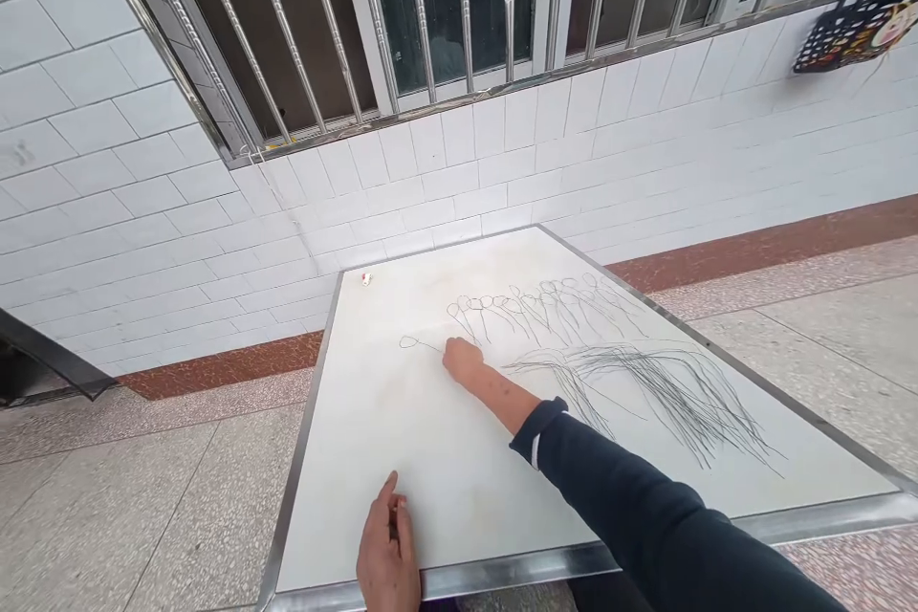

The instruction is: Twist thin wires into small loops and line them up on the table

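Observation:
My right hand (463,361) reaches out over the white table and is closed on a thin wire with a looped end (408,342). The loop points left, away from my fingers. Just beyond that hand lies a row of similar looped wires (531,304), their loops toward the far side. To the right of my forearm a loose bundle of straight and bent thin wires (666,392) is spread on the tabletop. My left hand (389,545) rests at the near edge, fingers apart, with nothing in it.
The white table (373,421) has a metal rim and stands by a white tiled wall (430,182). A small red-and-white object (366,279) lies near its far left corner. Above are barred windows (445,10); a patterned bag (853,29) hangs at the right.

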Motion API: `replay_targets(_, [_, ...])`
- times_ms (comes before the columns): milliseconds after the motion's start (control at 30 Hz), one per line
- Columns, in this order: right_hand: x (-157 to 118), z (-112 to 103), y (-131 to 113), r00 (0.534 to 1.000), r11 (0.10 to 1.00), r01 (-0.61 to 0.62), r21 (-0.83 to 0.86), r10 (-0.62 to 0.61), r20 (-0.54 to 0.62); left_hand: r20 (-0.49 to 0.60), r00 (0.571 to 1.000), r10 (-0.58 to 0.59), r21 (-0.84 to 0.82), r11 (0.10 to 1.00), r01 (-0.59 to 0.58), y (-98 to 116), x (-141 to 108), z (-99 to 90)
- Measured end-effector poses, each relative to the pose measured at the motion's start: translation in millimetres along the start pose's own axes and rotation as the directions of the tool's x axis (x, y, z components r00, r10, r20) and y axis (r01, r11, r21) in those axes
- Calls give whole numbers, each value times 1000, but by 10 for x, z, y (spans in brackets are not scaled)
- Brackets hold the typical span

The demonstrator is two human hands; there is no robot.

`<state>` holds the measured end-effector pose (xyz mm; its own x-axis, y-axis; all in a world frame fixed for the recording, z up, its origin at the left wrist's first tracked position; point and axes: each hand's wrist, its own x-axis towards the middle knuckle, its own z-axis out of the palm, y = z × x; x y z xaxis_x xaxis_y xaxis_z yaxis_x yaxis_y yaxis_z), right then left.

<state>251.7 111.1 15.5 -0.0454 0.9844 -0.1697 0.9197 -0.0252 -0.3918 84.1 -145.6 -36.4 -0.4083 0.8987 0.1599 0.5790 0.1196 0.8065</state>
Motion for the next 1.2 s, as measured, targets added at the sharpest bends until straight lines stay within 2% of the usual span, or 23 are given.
replay_targets(67, [-263, 42, 37, 999, 998, 18, 58, -20, 44, -9, 999, -50, -107, 993, 49, 53, 0, -20])
replay_targets(133, [-606, 103, 76, 995, 990, 56, 133, -66, 73, -7, 992, -127, -318, 941, 119, 114, 7, -42])
replay_targets(267, [-1408, 248, 119, 978, 937, 192, 293, -208, 23, 19, 979, -204, -471, 862, 189, 258, 16, -99])
replay_targets(367, [-1932, 315, 107, 951, 871, 290, 396, -309, -17, 59, 964, -258, -609, 756, 240, 414, -24, -172])
replay_targets(467, [-2284, 309, 67, 926, 813, 347, 467, -377, -32, 53, 957, -286, -736, 637, 231, 610, -103, -275])
replay_targets(633, [-2600, 206, 6, 889, 720, 427, 546, -445, -109, 29, 944, -330, -852, 485, 195, 894, -273, -480])
replay_targets(833, [-2810, 141, 47, 834, 631, 508, 586, -531, -150, 38, 943, -331, -898, 403, 177, 1054, -464, -642])
replay_targets(1000, [-2881, -9, 22, 769, 521, 601, 606, -584, -260, 85, 956, -282, -902, 386, 194, 1147, -649, -710])
replay_targets(1100, [-2950, -113, -32, 752, 449, 567, 690, -624, -212, 138, 966, -219, -890, 400, 218, 1215, -766, -741])
replay_targets(1200, [-3054, -202, -45, 750, 414, 518, 748, -641, -163, 159, 976, -149, -858, 468, 211, 1286, -861, -786])
